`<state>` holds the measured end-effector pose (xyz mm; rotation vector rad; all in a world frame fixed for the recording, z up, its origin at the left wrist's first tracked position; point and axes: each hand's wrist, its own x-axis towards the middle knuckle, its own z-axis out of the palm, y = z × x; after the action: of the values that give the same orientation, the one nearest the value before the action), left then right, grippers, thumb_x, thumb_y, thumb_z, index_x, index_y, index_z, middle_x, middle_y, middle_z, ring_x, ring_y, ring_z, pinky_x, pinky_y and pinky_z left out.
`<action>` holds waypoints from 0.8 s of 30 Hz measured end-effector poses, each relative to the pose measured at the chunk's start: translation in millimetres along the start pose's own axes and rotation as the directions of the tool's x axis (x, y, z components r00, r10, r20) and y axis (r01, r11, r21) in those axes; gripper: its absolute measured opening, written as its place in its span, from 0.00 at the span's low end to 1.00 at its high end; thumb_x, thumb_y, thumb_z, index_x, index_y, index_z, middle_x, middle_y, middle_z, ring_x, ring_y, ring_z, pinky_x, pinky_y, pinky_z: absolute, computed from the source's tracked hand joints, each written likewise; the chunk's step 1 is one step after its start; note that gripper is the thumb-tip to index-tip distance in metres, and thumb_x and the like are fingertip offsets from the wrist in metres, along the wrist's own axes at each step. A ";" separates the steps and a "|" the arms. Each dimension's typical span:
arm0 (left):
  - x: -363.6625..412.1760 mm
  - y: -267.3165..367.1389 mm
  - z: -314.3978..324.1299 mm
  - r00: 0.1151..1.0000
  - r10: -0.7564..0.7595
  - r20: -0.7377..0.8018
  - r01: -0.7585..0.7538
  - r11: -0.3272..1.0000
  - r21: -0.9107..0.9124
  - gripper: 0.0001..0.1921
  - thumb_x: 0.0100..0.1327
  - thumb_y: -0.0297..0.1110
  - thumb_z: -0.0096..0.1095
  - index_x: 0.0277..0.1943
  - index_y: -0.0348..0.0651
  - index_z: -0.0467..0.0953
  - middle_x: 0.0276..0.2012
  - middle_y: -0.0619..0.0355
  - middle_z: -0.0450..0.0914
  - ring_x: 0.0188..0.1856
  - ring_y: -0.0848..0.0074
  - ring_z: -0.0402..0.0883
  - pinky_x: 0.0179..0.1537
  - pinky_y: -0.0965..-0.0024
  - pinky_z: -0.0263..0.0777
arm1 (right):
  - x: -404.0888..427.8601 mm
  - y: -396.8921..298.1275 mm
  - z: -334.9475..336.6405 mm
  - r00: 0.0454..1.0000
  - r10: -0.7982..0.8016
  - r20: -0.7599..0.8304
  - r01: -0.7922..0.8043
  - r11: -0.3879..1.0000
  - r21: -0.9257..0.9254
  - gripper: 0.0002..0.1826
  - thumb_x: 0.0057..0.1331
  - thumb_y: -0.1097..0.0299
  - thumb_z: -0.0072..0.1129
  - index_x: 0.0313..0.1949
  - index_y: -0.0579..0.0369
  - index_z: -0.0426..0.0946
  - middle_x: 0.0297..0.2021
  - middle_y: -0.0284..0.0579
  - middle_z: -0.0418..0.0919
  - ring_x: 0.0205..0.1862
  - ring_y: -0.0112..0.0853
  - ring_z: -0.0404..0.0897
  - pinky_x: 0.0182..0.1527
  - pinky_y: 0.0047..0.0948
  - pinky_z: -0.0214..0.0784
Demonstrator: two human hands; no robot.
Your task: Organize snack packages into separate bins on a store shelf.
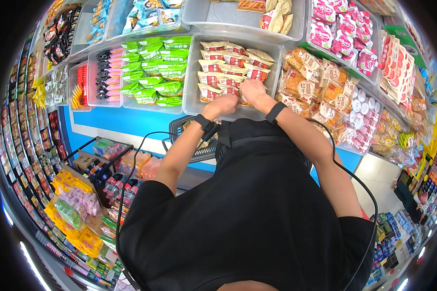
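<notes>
A clear plastic bin (192, 72) before me holds rows of beige and red snack packets (236, 59), standing up in overlapping lines. Both hands are inside its front part. My left hand (226, 104) is curled low at the front row, touching packets, with its fingertips turned inward and partly hidden. Just right of it and slightly farther in, my right hand (254, 91) bends down over a packet at the front right. Its fingers are hidden too, so whether either hand grips a packet cannot be told. Below my left forearm, a dark basket (203, 155) contains similar-looking packets.
Left of the bin are green snack bags (154, 69); on its right are bagged pastries (306, 82). Another bin (218, 27) adjoins at the back. Bottled drinks (134, 162) stand lower left. A black cable (367, 189) loops past my right arm.
</notes>
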<state>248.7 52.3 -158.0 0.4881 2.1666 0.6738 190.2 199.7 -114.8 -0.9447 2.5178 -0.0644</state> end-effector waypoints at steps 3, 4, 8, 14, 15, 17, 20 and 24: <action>11.9 -6.8 3.0 0.991 0.082 0.107 -0.081 0.997 -0.011 0.21 0.55 0.32 0.57 0.53 0.40 0.76 0.39 0.40 0.81 0.42 0.50 0.80 0.46 0.57 0.72 | -0.7 -0.8 -3.2 0.998 -0.047 0.050 0.046 0.999 0.013 0.08 0.54 0.76 0.54 0.33 0.59 0.82 0.31 0.52 0.83 0.35 0.41 0.84 0.35 0.37 0.78; 15.3 -12.3 9.4 0.992 0.079 0.102 -0.079 0.997 -0.009 0.21 0.55 0.32 0.57 0.53 0.40 0.76 0.39 0.40 0.81 0.42 0.50 0.80 0.46 0.57 0.72 | -0.3 -1.6 -5.6 0.997 -0.054 0.064 0.051 0.998 0.038 0.08 0.54 0.76 0.54 0.33 0.60 0.81 0.30 0.53 0.83 0.35 0.42 0.84 0.35 0.37 0.77; 20.3 -8.3 10.5 0.993 0.029 0.115 -0.031 0.999 0.018 0.17 0.56 0.34 0.56 0.47 0.38 0.78 0.38 0.39 0.81 0.41 0.49 0.79 0.45 0.56 0.72 | -2.6 4.5 -8.6 0.998 0.049 0.034 -0.053 0.988 0.144 0.10 0.50 0.69 0.62 0.32 0.60 0.82 0.30 0.54 0.82 0.34 0.44 0.84 0.37 0.39 0.77; -15.4 37.7 -62.6 0.990 0.069 -0.124 -0.072 0.997 -0.023 0.13 0.61 0.35 0.53 0.38 0.33 0.78 0.32 0.40 0.80 0.34 0.51 0.79 0.38 0.54 0.71 | -16.4 18.6 -55.9 0.966 0.177 -0.189 -0.068 0.877 0.475 0.11 0.61 0.65 0.51 0.32 0.62 0.74 0.26 0.58 0.79 0.31 0.52 0.80 0.37 0.47 0.73; -25.3 61.5 -89.5 0.973 0.066 -0.221 -0.102 0.982 -0.157 0.12 0.61 0.34 0.54 0.37 0.33 0.78 0.30 0.43 0.80 0.31 0.56 0.79 0.36 0.58 0.71 | -19.1 25.0 -69.2 0.947 0.213 -0.241 -0.057 0.848 0.527 0.11 0.60 0.66 0.51 0.30 0.61 0.75 0.26 0.57 0.79 0.30 0.51 0.80 0.35 0.46 0.73; -32.9 81.9 -124.9 0.944 0.051 -0.326 -0.145 0.951 -0.271 0.11 0.62 0.34 0.55 0.37 0.33 0.78 0.28 0.45 0.80 0.29 0.61 0.79 0.34 0.62 0.71 | -18.2 27.3 -100.1 0.884 0.285 -0.371 0.013 0.778 0.629 0.10 0.61 0.65 0.53 0.30 0.60 0.75 0.25 0.55 0.79 0.29 0.50 0.80 0.34 0.45 0.72; -29.8 107.8 -171.3 0.719 0.077 -0.691 -0.336 0.909 -0.248 0.08 0.63 0.29 0.57 0.39 0.32 0.77 0.26 0.52 0.80 0.27 0.78 0.77 0.31 0.70 0.70 | -12.8 37.0 -143.5 0.682 0.450 -0.576 0.123 0.707 0.697 0.10 0.61 0.64 0.56 0.29 0.58 0.74 0.23 0.52 0.78 0.27 0.48 0.79 0.30 0.44 0.71; 1.7 119.3 -223.8 0.501 0.064 -0.863 -0.373 0.916 -0.148 0.08 0.62 0.28 0.57 0.42 0.36 0.79 0.31 0.49 0.81 0.31 0.69 0.81 0.36 0.69 0.73 | 3.4 40.5 -171.8 0.582 0.538 -0.609 0.000 0.749 0.662 0.08 0.62 0.65 0.54 0.31 0.57 0.73 0.21 0.54 0.78 0.25 0.50 0.79 0.28 0.47 0.69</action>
<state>85.9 79.2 34.6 0.2703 2.8238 1.6780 90.1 209.5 30.3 -0.1898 3.0144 -1.3923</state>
